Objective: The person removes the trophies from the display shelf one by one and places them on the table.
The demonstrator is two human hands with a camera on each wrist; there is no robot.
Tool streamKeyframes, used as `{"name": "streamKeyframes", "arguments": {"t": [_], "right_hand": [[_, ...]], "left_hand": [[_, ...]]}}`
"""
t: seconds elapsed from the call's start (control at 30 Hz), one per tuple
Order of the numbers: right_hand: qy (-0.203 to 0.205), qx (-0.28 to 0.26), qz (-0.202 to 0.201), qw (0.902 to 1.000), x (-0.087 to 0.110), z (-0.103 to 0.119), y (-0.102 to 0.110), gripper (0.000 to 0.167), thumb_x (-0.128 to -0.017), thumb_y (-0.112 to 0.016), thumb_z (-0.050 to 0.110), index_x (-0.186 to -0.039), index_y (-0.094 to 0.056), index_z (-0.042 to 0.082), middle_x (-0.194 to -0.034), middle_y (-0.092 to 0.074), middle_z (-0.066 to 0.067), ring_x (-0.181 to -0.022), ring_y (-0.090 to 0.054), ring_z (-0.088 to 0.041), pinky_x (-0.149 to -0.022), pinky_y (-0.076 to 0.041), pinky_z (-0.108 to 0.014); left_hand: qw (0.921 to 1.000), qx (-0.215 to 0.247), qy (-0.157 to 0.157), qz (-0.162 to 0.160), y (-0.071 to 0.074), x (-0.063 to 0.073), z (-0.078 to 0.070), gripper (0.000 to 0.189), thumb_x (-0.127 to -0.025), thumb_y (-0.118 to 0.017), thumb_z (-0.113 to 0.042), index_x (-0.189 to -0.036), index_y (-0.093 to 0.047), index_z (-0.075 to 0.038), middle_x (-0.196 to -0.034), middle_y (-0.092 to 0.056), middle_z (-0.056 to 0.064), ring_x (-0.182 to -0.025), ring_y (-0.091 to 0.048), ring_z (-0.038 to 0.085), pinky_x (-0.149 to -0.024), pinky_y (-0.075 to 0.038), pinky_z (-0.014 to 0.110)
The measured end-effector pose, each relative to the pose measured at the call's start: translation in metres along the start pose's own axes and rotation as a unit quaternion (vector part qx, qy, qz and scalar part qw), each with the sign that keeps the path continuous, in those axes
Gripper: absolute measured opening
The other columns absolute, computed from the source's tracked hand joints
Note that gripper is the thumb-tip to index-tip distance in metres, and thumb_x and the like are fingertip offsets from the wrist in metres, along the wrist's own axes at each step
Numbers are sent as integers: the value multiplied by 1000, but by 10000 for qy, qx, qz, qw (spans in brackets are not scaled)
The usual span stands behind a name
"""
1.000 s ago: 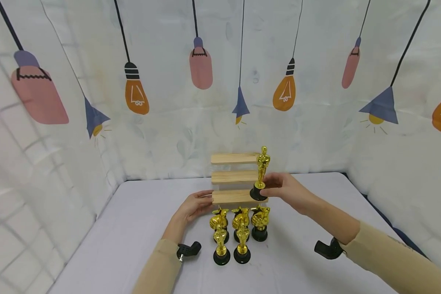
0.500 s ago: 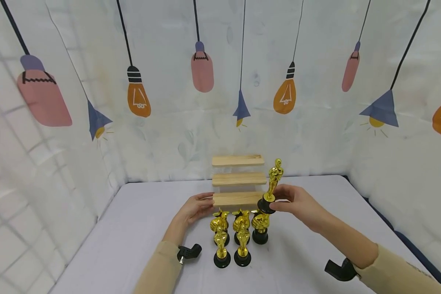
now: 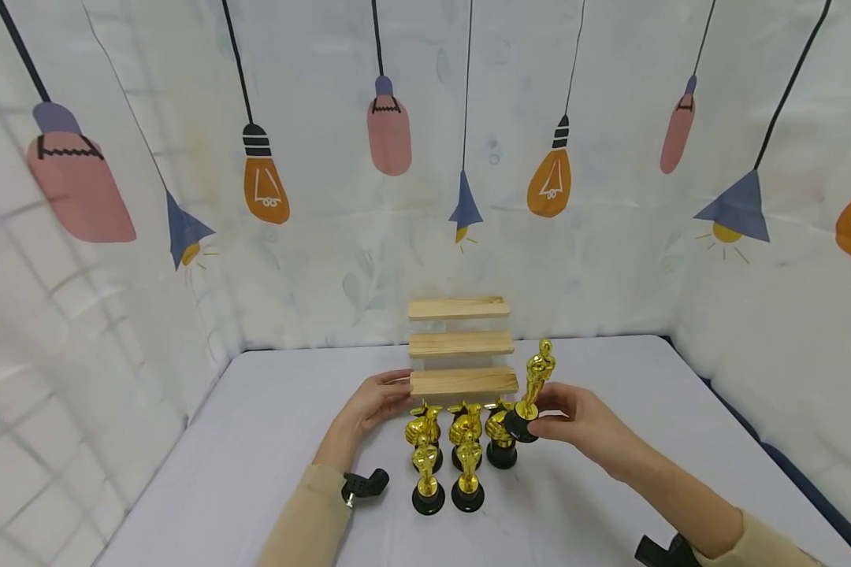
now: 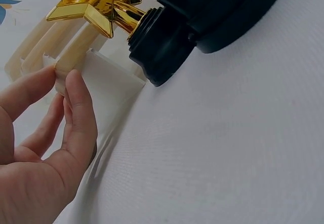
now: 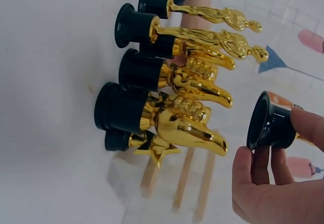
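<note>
My right hand (image 3: 581, 429) grips a golden figure trophy (image 3: 537, 379) by its black round base (image 5: 276, 125), the figure leaning slightly right above the table. With thumb and fingertips, my left hand (image 3: 378, 403) pinches the left end of the lowest board of a three-tier wooden rack (image 3: 464, 382). Two matching figure trophies, one of them the left one (image 3: 426, 476), stand in front. Behind these are three thumbs-up trophies, such as the right one (image 5: 185, 128). Golden star trophies, including one (image 4: 83, 6) near my left hand, are partly hidden behind the thumbs.
The rack's upper boards (image 3: 458, 308) rise in steps toward a white curtain (image 3: 312, 260) printed with lamps. A white cloth (image 3: 276, 441) covers the table. Black wrist cameras, such as the left one (image 3: 366, 483), sit at both cuffs.
My right hand has carried the figure trophy down and to the right, away from in front of the rack boards. My left hand stays at the rack's left end.
</note>
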State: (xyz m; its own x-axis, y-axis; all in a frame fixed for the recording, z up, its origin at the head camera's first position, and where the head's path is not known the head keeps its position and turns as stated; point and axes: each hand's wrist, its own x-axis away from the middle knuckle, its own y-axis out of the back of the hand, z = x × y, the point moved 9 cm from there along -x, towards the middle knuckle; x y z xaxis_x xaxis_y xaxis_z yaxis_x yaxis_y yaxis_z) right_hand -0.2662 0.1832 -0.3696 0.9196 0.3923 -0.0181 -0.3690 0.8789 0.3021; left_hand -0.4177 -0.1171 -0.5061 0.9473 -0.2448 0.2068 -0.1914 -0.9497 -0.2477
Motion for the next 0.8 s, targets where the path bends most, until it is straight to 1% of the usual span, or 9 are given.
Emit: {"name": "streamKeyframes", "arguments": {"t": [0.2,0.33,0.47,0.63,0.8], "right_hand": [[-27,-95,99,9999,5,-12,-7,39,-94,-75,13,-124,-58,-7,-120,-61,-16,-113,-64,-33,-93,-55,-34],[-134,-238,157,9995,7,-21,-11,41,-94,-75,12,-125,-58,-8,-120,-61,-15,-113,-64,-32,-92,-55,-33],[-236,-384,152,9989,9,-31,-14,43,-94,-75,11,-127,-57,-9,-120,-62,-15,-112,-65,-32,-91,-56,-33],[-244,-456,223,9984,11,-45,-20,44,-93,-75,8,-128,-57,-12,-120,-63,-16,-110,-66,-32,-89,-57,-32],[-352,-462,342,9977,10,-59,-30,40,-91,-76,6,-124,-60,-10,-116,-65,-14,-108,-65,-30,-87,-58,-31]], "left_hand": [[10000,29,-40,55,-2,1,-1,55,-96,-69,2,-147,-47,9,-131,-60,25,-97,-70,21,-82,-60,29],[10000,1,-54,67,-2,1,0,55,-96,-68,3,-147,-47,9,-133,-59,25,-97,-70,21,-83,-60,30],[10000,-30,-31,62,-2,0,1,55,-97,-68,2,-147,-47,8,-134,-59,24,-98,-70,21,-84,-59,30],[10000,-17,-46,81,0,-3,1,54,-97,-67,3,-147,-46,8,-135,-58,25,-99,-70,21,-85,-59,30],[9999,-70,-84,98,-1,-3,1,54,-97,-66,3,-148,-46,8,-134,-59,24,-98,-70,20,-84,-59,29]]}}
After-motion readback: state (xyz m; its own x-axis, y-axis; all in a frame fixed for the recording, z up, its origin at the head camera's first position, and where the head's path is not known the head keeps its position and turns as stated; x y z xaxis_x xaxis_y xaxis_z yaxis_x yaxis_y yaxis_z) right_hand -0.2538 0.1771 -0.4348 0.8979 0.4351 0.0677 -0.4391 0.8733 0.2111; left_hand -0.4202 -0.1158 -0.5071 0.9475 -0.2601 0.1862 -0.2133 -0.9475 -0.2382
